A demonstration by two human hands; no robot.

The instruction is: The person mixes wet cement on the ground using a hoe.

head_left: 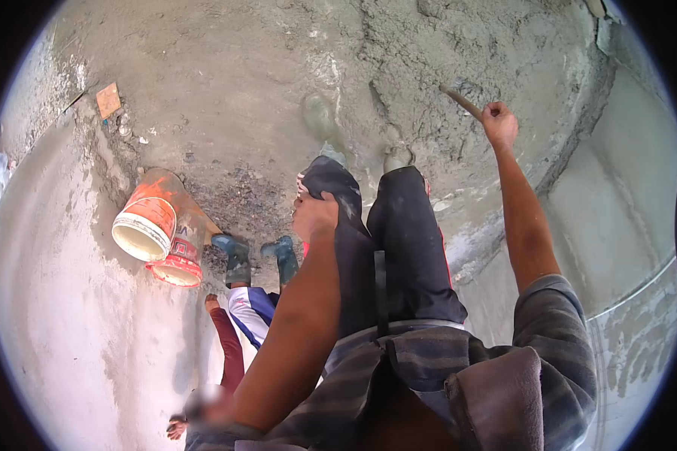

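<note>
My right hand [499, 125] is closed round one end of a wooden handle [462, 102], held out to the right over rough wet mortar [421, 68]. The handle's far end points up and left, and whatever is at that end is hard to make out against the mortar. My left hand [315, 215] rests on my left thigh by the knee, gripping the dark trouser cloth [331, 180]. Both of my boots stand in the wet mortar.
Two stained buckets, one orange and white [147, 214] and one with a red rim [179, 263], lean at the left. Beside them is a co-worker in dark boots [237, 259]. A small wooden piece [108, 101] lies upper left; smooth walls curve around.
</note>
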